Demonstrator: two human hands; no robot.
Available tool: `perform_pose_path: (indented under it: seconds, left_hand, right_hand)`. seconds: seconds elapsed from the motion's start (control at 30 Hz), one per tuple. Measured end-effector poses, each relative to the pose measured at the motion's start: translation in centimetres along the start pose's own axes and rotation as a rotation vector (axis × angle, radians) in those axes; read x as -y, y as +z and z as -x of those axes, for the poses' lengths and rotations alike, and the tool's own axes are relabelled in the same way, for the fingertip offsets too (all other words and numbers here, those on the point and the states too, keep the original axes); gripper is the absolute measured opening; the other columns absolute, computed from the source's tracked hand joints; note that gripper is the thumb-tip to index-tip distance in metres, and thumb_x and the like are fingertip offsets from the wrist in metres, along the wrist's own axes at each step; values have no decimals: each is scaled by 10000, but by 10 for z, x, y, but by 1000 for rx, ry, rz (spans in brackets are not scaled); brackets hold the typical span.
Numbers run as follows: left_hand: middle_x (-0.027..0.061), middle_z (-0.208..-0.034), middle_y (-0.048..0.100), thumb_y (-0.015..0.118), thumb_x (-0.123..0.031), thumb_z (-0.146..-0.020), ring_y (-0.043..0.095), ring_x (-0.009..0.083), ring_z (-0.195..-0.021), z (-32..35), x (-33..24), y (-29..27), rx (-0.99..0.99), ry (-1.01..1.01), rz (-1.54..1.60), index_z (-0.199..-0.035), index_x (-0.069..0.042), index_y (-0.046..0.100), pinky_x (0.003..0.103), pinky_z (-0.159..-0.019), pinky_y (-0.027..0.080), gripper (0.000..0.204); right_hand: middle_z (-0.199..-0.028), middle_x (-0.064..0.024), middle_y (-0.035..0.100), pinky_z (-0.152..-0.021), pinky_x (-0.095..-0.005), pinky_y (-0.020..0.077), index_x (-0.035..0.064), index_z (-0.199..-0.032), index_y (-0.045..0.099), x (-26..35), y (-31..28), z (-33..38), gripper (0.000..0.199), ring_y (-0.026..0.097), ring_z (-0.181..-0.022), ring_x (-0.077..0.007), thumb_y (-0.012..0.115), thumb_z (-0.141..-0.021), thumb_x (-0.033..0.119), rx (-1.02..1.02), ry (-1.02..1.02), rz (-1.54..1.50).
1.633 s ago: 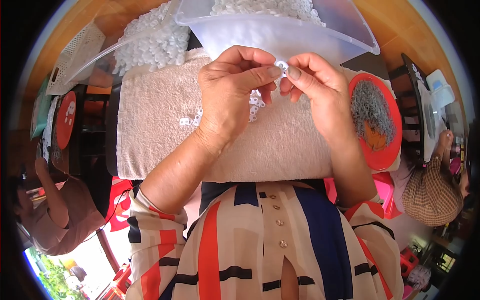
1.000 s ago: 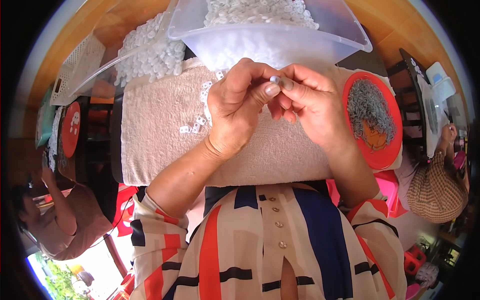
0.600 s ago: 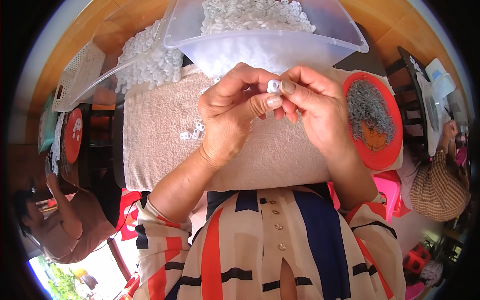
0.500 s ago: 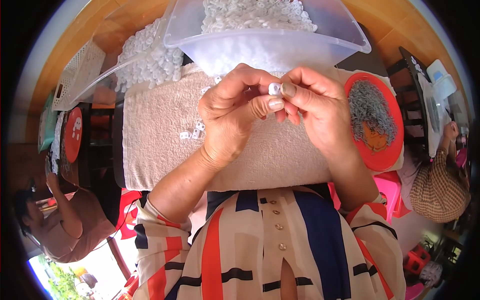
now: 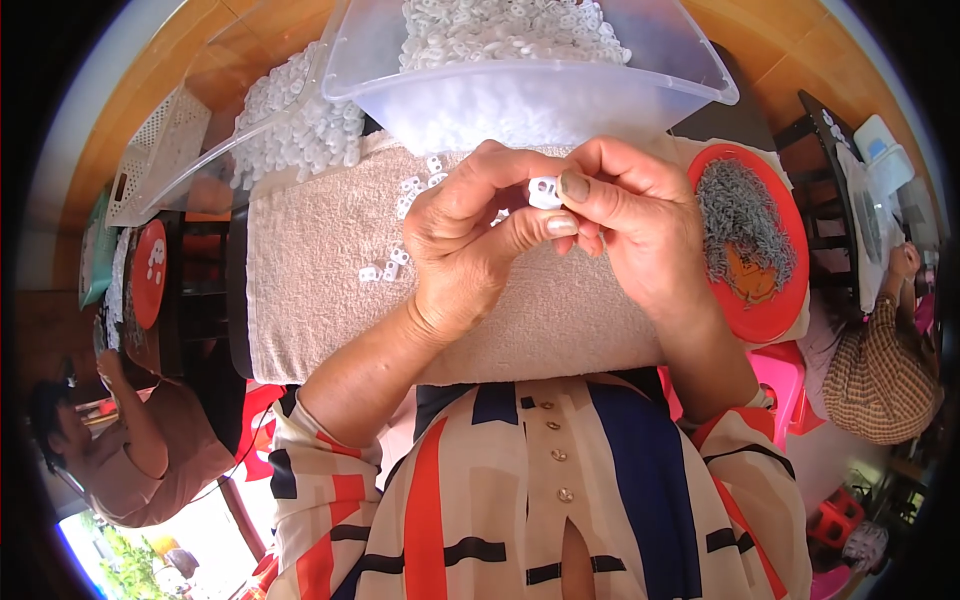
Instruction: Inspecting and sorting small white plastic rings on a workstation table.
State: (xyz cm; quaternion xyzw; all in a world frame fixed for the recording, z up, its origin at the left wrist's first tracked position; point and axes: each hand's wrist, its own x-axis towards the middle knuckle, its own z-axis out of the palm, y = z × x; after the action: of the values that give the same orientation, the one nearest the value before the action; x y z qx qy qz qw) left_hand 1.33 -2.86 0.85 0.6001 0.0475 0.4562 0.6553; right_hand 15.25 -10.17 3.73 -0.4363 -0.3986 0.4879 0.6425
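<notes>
A small white plastic piece with round holes is pinched between both hands above the middle of the towel. My left hand grips it from the left, thumb below and curled index finger behind. From the right, my right hand presses its thumb against one side, partly covering a hole. Whether a screw sits in the piece, I cannot make out. Several similar white pieces lie loose on the beige towel, some beside my left wrist and others behind that hand.
Beyond my hands stands a clear plastic bin heaped with white pieces. Another heap of white pieces lies in a clear container at left. A red plate of grey screws sits right. People work at both sides.
The white piece has turned between my fingers and moved slightly left and down, showing a hole more plainly. My right thumb has shifted along its edge.
</notes>
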Motion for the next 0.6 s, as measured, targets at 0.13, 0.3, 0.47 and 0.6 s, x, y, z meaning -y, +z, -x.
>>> perform_pose_path:
  seconds: [0.13,0.3,0.47,0.6]
  left_hand:
    - [105,-933,621,708,70,-780,632,158,-769,-2,3,-2,-8,105,-67,-1031,15,648,252,-633,552,263]
    - [106,-927,627,728,71,-757,634,154,-750,-2,2,-6,-9,85,-102,-981,11,671,247,-613,559,239]
    - [106,-927,623,712,73,-780,642,160,-729,0,-1,-6,-19,65,-26,-995,35,651,251,-604,550,227]
    - [97,-873,636,681,89,-810,646,148,-675,-1,-6,-3,-54,84,-77,-1004,45,621,253,-595,539,209]
  right_hand:
    - [-694,-29,599,-500,-196,408,-13,-846,627,1,0,0,162,516,-557,-74,645,-900,138,14,7,-1]
    - [-694,-25,590,-503,-197,412,-17,-848,624,-1,2,-1,159,505,-558,-69,643,-899,132,13,5,6]
    - [-716,-33,577,-513,-215,422,-22,-873,603,-1,4,-2,230,528,-580,-83,617,-922,202,39,38,44]
    - [-665,-12,518,-517,-224,404,11,-854,592,-7,5,-1,254,535,-594,-101,607,-922,256,-9,20,59]
